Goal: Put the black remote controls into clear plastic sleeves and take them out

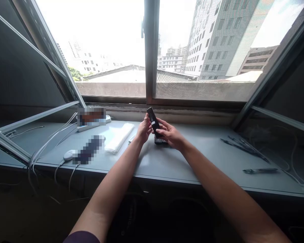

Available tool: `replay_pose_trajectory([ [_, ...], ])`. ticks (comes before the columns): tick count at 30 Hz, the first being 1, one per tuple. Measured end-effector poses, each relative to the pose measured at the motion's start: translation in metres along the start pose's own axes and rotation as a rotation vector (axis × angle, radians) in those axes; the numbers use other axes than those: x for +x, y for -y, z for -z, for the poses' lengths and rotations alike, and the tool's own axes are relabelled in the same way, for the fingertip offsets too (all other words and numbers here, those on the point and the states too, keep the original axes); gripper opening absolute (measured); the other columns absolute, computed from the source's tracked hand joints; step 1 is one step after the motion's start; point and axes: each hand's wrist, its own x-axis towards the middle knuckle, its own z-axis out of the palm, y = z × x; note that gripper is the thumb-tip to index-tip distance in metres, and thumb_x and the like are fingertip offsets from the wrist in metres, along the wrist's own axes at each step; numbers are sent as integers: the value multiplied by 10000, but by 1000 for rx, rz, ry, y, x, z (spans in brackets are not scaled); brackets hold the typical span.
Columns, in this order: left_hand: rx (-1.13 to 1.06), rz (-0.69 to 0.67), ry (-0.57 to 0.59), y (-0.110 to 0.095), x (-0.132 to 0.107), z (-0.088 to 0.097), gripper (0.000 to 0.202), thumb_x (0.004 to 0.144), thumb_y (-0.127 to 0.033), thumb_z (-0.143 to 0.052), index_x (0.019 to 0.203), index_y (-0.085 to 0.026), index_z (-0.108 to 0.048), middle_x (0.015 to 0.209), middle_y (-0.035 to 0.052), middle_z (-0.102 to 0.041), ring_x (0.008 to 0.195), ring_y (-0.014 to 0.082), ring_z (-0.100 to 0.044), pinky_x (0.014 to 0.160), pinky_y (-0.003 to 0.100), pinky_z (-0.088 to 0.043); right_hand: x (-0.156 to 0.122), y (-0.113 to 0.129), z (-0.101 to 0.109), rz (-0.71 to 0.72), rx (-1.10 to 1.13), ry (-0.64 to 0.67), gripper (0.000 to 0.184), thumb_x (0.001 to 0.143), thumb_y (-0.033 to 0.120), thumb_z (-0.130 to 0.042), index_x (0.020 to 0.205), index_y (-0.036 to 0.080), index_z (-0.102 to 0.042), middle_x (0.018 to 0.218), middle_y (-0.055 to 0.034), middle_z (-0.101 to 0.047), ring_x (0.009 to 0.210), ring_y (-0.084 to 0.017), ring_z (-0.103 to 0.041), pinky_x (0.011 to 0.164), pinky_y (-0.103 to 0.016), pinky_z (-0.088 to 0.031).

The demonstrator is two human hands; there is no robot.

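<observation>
A slim black oblong object (153,120) with a pale label is held tilted above the desk; its exact kind does not show. My left hand (144,128) grips its left side, the thumb near the upper end. From the right, my right hand (172,134) has its fingers closed around the lower end. Just beneath, a small black item (159,141) with light markings lies on the desk, partly hidden by my right hand.
Clear plastic bags (120,138) lie left of my hands. Farther left are a white power strip (107,118), a round white charger (69,155) and loose cables. Several pens (243,148) and a single pen (260,170) lie right. Metal frames flank the grey desk (212,158).
</observation>
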Motion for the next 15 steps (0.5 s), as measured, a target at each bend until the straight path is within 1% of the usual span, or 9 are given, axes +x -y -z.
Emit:
replay_pose_trajectory([
  [3, 33, -53, 15, 0, 1, 1, 559, 929, -730, -732, 1108, -203, -774, 868, 26, -704, 593, 76, -546, 480, 178, -368, 3, -4, 3, 47, -97, -85, 558, 888, 365, -869, 1427, 315, -730, 1332, -74, -746, 1052, -230, -752, 810, -333, -635],
  [5, 54, -49, 14, 0, 1, 1, 561, 950, -725, -707, 1154, -209, -788, 930, 42, -725, 635, 85, -574, 507, 179, -397, 4, -7, 5, 96, -221, -113, 521, 909, 396, -845, 1407, 284, -743, 1327, -84, -745, 1046, -227, -746, 841, -342, -630],
  [6, 58, -52, 15, 0, 1, 1, 557, 953, -713, -713, 1172, -206, -789, 951, 48, -731, 653, 89, -584, 519, 181, -409, 5, -8, 6, 130, -291, -119, 518, 910, 398, -841, 1404, 274, -745, 1335, -88, -741, 1058, -231, -744, 881, -359, -630],
  [9, 37, -62, 5, 2, 1, 1, 537, 962, -666, -735, 1173, -175, -779, 1020, 78, -756, 689, 97, -608, 565, 190, -454, 6, -12, 6, 272, -481, -116, 556, 894, 369, -840, 1430, 270, -728, 1438, -107, -680, 1148, -261, -735, 1023, -421, -615],
  [11, 14, -61, -11, 2, 1, 0, 522, 974, -645, -734, 1151, -154, -761, 1096, 110, -774, 716, 107, -632, 604, 204, -493, 6, -12, 5, 383, -616, -117, 574, 905, 348, -815, 1462, 270, -707, 1492, -126, -632, 1218, -287, -717, 1068, -446, -606],
  [13, -4, -78, -24, 2, 2, 0, 478, 985, -607, -740, 1125, -150, -738, 1176, 136, -779, 751, 122, -659, 644, 226, -536, 4, -11, 2, 491, -755, -136, 529, 943, 336, -770, 1463, 262, -708, 1464, -136, -645, 1251, -305, -702, 1079, -465, -605],
  [15, -22, -119, -43, 3, 4, 1, 392, 997, -537, -753, 1088, -158, -714, 1214, 136, -773, 775, 128, -682, 691, 248, -580, 1, -8, 0, 588, -853, -180, 436, 993, 329, -725, 1423, 261, -732, 1394, -127, -697, 1247, -307, -702, 1083, -476, -600],
])
